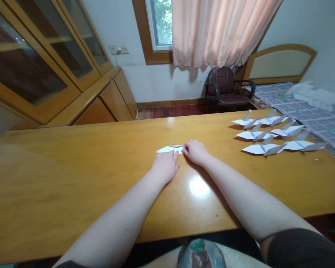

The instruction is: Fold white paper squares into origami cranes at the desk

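Seen from above, a person's bare forearms reach across a shiny wooden bench (72, 178), both hands meeting at one narrow piece of folded white paper (165, 149) lying near the middle of the bench. The left hand (165, 165) is palm down and loosely spread, its fingertips resting on the near edge of the paper, thumb out to the side. The right hand (195, 152) is curled at the paper's right end; whether its fingers pinch the paper or just press it, I cannot tell. The two hands are close but apart. To the right, six white paper birds (254, 149) stand in three rows of two, wings raised. Beyond the bench are a brown chair (223, 83), a bed (319, 111) with a checked cover, and a pink curtain (212, 29) beside a window (164, 22)
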### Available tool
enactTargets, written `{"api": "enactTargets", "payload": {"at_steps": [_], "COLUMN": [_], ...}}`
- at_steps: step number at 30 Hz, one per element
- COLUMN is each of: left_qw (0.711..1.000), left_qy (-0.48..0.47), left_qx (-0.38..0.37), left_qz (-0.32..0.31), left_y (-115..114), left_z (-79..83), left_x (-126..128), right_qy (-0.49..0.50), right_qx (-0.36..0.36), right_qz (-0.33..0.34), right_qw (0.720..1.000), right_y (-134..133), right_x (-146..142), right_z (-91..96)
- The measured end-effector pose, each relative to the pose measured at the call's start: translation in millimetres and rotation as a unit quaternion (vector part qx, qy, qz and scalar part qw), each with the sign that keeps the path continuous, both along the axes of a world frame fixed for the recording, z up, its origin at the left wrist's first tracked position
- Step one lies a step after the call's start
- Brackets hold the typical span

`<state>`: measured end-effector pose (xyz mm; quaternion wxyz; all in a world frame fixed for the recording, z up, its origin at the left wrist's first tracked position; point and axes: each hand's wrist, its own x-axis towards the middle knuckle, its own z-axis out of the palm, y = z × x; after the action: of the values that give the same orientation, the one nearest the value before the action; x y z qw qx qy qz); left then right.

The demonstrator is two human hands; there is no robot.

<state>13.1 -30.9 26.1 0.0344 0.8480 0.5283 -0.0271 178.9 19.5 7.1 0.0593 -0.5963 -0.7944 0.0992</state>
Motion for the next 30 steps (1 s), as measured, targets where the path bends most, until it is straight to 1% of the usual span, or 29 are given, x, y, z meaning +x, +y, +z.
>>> {"api": "enactTargets", "payload": {"at_steps": [4, 7, 12, 15, 21, 23, 27, 29, 30], "left_qw": [1.000, 1.000, 1.000, 1.000, 1.000, 1.000, 1.000, 0.999, 0.999], "left_qy": [0.011, 0.009, 0.003, 0.000, -0.002, -0.001, 0.005, 0.009, 0.011], "left_qx": [0.001, -0.002, -0.007, -0.010, -0.013, -0.015, -0.025, -0.036, -0.044], "left_qz": [0.010, 0.010, 0.015, 0.016, 0.013, 0.012, 0.014, 0.016, 0.019], "left_y": [-1, 0, 1, 1, 2, 2, -2, -5, -6], "left_z": [2.4, 2.4, 0.2, -1.2, -0.6, 0.6, -0.1, -4.0, -6.6], "left_x": [4, 6, 6, 4, 3, 3, 5, 6, 7], "right_qy": [0.024, 0.047, 0.070, 0.079, 0.107, 0.116, 0.127, 0.132, 0.135], "right_qx": [-0.007, -0.004, -0.036, -0.042, -0.067, -0.070, -0.068, -0.044, -0.016], "right_qz": [0.002, -0.011, -0.038, -0.043, -0.063, -0.043, 0.028, 0.036, 0.038], "right_qw": [1.000, 0.999, 0.996, 0.995, 0.990, 0.990, 0.989, 0.990, 0.990], "right_y": [1, 2, 3, 4, 9, 12, 16, 17, 17], "right_x": [2, 3, 4, 8, 23, 30, 41, 44, 45], "right_z": [-0.2, -0.2, 2.4, 2.8, -5.0, -7.7, -8.1, -6.1, -5.1]}}
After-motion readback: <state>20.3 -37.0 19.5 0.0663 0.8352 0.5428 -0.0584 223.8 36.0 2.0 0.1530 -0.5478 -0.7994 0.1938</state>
